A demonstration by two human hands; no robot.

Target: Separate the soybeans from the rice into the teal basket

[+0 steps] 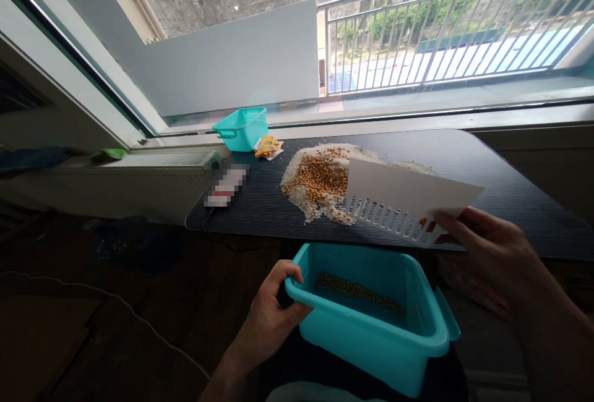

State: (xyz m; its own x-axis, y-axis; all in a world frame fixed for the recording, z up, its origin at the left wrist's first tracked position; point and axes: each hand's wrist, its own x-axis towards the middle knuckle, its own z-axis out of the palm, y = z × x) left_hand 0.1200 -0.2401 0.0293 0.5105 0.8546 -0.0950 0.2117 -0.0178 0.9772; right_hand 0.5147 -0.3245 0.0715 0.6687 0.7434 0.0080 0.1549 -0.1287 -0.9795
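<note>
Lower frame: my left hand point(271, 316) curls its fingers over the rim of the teal bin point(366, 340); my right hand point(492, 263) pinches a white slotted scoop point(408, 195).

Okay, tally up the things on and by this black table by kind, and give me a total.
Turquoise tubs: 2 (near tub in the left hand, far tub on the table)
White slotted scoop: 1 (in the right hand)
Pile of rice and beans: 1
Yellow crumpled piece: 1
Small flat item, too blurred to name: 1
Total: 6
</note>
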